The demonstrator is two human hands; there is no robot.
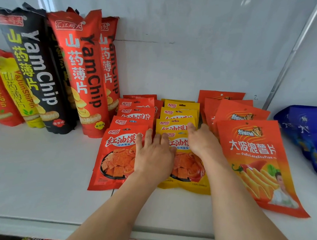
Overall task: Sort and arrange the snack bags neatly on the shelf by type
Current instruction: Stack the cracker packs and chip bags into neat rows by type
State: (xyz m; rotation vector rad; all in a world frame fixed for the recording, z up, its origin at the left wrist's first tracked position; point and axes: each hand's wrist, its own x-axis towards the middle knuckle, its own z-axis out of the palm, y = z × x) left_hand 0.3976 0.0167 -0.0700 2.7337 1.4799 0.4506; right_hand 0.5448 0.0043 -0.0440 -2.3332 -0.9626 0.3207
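Left hand (152,153) lies flat, fingers straight, across the seam between red stack (117,154) and yellow stack (180,121) — right hand (201,139), fingers relaxed, rests on yellow, both stacks running toward the shelf's (38,167) back edge.

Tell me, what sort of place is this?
Probably a shop's snack aisle: a white shelf holds standing Yam Chip bags and rows of identical red snack bags, yellow snack bags and blue bags.
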